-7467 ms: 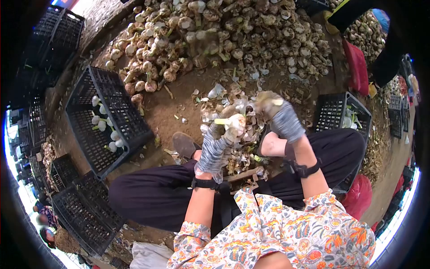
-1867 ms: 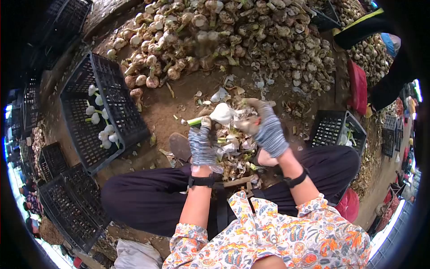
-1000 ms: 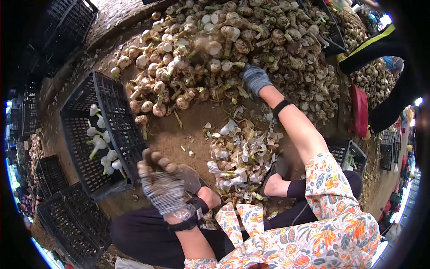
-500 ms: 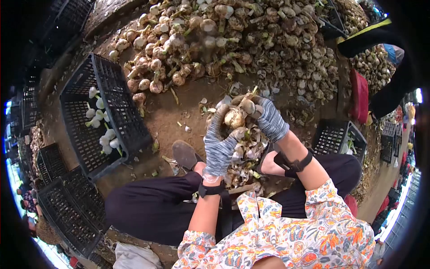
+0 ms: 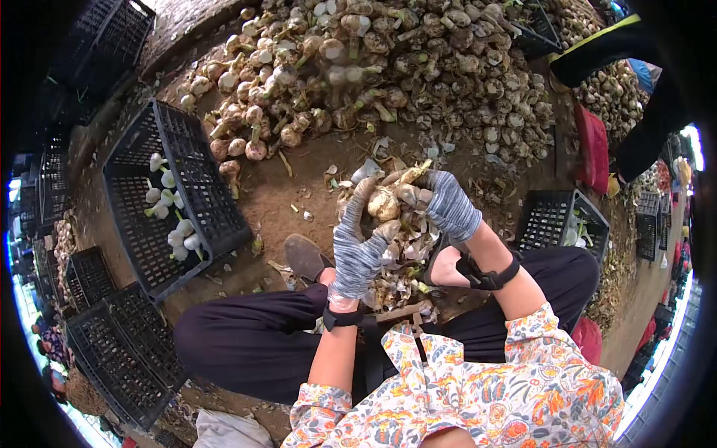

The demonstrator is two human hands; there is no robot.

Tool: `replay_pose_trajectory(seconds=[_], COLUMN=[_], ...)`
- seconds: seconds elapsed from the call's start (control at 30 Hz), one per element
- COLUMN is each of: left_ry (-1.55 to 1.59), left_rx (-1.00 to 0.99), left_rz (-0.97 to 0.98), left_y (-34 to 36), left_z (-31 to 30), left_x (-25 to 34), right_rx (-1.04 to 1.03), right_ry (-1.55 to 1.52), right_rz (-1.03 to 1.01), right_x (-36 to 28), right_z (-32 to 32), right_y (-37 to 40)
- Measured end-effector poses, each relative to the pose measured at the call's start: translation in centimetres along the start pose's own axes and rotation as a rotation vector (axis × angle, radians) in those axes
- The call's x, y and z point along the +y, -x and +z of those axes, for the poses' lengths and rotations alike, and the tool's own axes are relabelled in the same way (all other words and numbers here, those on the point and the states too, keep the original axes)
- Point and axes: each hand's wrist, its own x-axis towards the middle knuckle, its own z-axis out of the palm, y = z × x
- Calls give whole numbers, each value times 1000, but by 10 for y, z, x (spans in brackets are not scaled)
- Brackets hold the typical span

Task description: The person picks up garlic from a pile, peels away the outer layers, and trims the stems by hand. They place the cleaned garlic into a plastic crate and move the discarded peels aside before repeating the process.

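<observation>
A dirt-stained garlic bulb with a stem stub is held between my gloved hands, above a heap of loose peels. My left hand, in a grey striped knit glove, curls around the bulb from the left, thumb below it and fingers above. My right hand, gloved alike, closes on the bulb's right side near the stem; its fingertips are partly hidden. Under my hands, papery garlic skins lie scattered between my feet.
A large pile of untrimmed garlic spreads ahead. At left, a black crate holds several cleaned white bulbs. Another black crate stands by my right knee. Beyond it are a red stool and another person's leg.
My hands stay on the garlic bulb, which has turned slightly. The whole view has shifted a little, moving my hands and the bulb slightly left in it.
</observation>
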Motion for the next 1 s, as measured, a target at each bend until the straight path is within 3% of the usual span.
replay_pose_trajectory(seconds=[0.1,0.17,0.23,0.33,0.37,0.4,0.47,0.5,0.53,0.57,0.6,0.63,0.67,0.7,0.73,0.77,0.83,0.9,0.93,0.97,1.0], left_ry=[76,110,306,309,342,234,187,168,170,-29,-222,-218,-337,-449,-517,-515,-278,-142,-86,-29,-100], left_rx=[7,31,79,221,271,375,364,349,352,275,193,187,201,215,64,63,3,27,14,0,-1], left_rz=[-35,-55,-171,-203,-265,-434,-715,-818,-817,-606,-391,-388,-71,250,296,296,-74,-106,-130,-156,-131], left_y=[1,2,-2,-6,-8,-7,-15,-18,-17,-15,-15,-12,-9,-8,-9,-9,-7,-6,-7,-7,-6], left_z=[-3,-5,-7,-11,-11,-11,-15,-13,-18,-25,-25,-22,-12,-6,-13,-15,-19,-21,-24,-25,-25], left_x=[-6,-9,-9,-32,-28,-19,-5,8,2,-8,-10,-9,1,7,10,9,4,0,-2,-2,1], right_rx=[16,33,-38,31,47,22,-7,-58,-107,-109,-68,-22,-34,-31,-4,23,26,34,24,58,65], right_ry=[-53,96,42,328,384,403,423,131,-160,-158,110,382,242,249,198,144,31,-192,-646,-841,-846], right_rz=[-80,-235,-195,-296,-485,-457,-421,-122,175,174,-125,-422,-224,-225,-169,-111,-72,4,136,198,203], right_x=[5,10,8,18,8,12,11,0,-6,4,20,32,17,15,13,12,9,8,8,-1,-7], right_z=[3,5,5,9,17,20,23,23,22,21,20,17,19,19,18,18,16,13,13,13,14], right_y=[2,4,10,18,19,23,30,32,33,32,31,31,33,34,34,35,35,34,32,33,33])
